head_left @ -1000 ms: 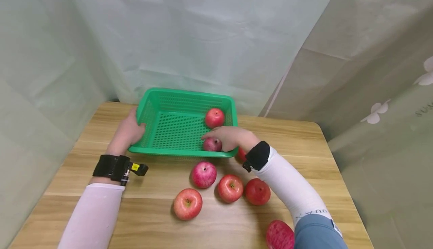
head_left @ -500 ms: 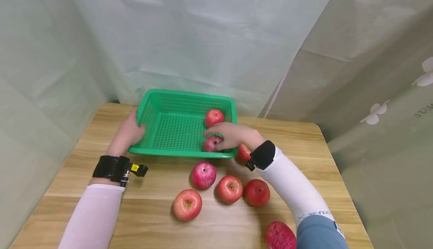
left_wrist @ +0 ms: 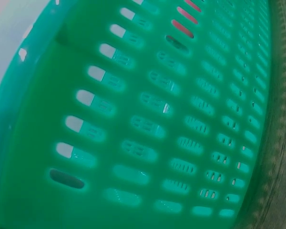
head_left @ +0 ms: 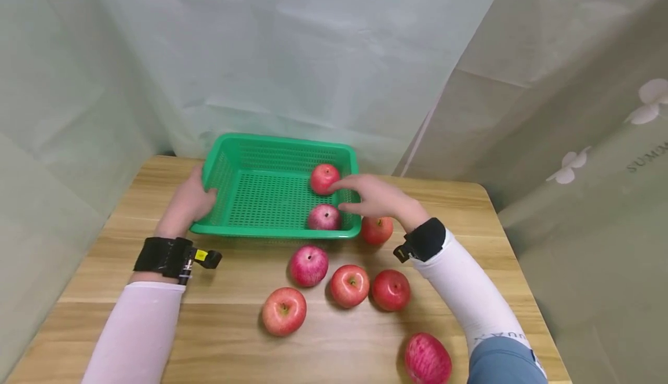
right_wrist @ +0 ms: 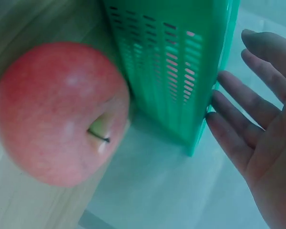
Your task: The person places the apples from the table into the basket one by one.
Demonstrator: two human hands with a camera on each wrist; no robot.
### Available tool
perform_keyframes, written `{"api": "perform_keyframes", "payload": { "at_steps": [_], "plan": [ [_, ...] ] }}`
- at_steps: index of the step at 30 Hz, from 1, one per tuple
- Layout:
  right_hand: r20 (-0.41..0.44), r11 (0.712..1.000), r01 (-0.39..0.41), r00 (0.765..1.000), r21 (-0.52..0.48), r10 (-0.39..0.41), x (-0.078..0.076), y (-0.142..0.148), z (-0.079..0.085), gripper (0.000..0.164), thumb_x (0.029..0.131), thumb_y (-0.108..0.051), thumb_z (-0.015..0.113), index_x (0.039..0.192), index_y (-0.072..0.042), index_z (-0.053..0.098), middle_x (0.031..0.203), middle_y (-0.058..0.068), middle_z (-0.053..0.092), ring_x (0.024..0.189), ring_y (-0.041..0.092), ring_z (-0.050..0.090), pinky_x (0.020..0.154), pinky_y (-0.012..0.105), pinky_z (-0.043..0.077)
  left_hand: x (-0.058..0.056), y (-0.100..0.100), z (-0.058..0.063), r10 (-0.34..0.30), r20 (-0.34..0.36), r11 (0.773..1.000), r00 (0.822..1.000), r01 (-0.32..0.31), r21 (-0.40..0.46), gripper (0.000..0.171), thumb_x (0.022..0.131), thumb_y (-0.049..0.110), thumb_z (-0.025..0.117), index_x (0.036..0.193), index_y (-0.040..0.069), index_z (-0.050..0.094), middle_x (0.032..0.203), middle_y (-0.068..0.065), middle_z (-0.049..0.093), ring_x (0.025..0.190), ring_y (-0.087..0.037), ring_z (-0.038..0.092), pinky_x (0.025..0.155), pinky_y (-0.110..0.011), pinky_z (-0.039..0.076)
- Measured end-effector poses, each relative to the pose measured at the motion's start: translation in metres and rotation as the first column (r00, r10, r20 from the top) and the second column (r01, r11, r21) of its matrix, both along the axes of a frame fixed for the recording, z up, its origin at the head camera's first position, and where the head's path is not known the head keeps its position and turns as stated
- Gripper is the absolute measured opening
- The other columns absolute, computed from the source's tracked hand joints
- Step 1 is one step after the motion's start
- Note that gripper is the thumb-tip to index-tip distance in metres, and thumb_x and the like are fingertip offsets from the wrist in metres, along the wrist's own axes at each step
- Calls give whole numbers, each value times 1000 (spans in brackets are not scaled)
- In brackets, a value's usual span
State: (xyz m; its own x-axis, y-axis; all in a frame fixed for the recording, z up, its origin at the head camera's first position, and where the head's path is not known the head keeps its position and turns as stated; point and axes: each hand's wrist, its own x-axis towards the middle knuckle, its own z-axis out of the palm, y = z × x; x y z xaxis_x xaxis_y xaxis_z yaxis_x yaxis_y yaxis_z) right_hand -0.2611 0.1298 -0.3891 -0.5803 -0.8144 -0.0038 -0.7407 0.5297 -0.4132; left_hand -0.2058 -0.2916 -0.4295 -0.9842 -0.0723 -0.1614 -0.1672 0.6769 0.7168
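A green plastic basket (head_left: 276, 232) stands at the back of the table; its slotted wall (left_wrist: 148, 124) fills the left wrist view. My left hand (head_left: 189, 201) grips its left rim, thumb over the inside. Inside the basket on the right lie a red apple (head_left: 325, 178) and, nearer me, a darker pinkish apple (head_left: 324, 217). My right hand (head_left: 378, 198) holds nothing. It hovers over the right rim with fingers spread, also plain in the right wrist view, where the hand (right_wrist: 262, 105) is beside the basket wall. Just outside that wall sits another apple (head_left: 377, 230).
In front of the basket, several apples rest on the wooden table (head_left: 219, 326): a pink one (head_left: 308, 265), a light red one (head_left: 284, 311), and two side by side (head_left: 349, 286). Another apple (head_left: 428, 358) lies near my right sleeve. Pale curtains (head_left: 292, 53) hang behind the table.
My right hand has let go of the pinkish apple, leaving it in the basket's near right corner, and has drawn up and to the right. The left hand keeps its grip on the rim.
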Motion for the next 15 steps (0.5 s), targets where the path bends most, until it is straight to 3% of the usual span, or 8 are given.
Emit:
{"api": "perform_keyframes", "payload": {
  "at_steps": [6,15],
  "plan": [
    [-35,999,42,999,-4,-42,5,10,-6,47,101,-26,75,146,-14,67,143,2,67,136,21,57,115,40,45,-2,0,-2,-6,-3,1000,1000,6,-6,71,110,13,45,168,-4,6,138,-45,47,93,-43,63,64,-41,57],
    [-21,997,64,998,-51,-65,15,23,-15,48,101,-27,75,146,-16,65,146,1,64,138,20,56,114,42,46,-6,-3,-4,-28,-5,999,1000,28,-35,73,110,12,44,167,-5,2,140,-48,44,99,-48,59,71,-48,54]
  ]
}}
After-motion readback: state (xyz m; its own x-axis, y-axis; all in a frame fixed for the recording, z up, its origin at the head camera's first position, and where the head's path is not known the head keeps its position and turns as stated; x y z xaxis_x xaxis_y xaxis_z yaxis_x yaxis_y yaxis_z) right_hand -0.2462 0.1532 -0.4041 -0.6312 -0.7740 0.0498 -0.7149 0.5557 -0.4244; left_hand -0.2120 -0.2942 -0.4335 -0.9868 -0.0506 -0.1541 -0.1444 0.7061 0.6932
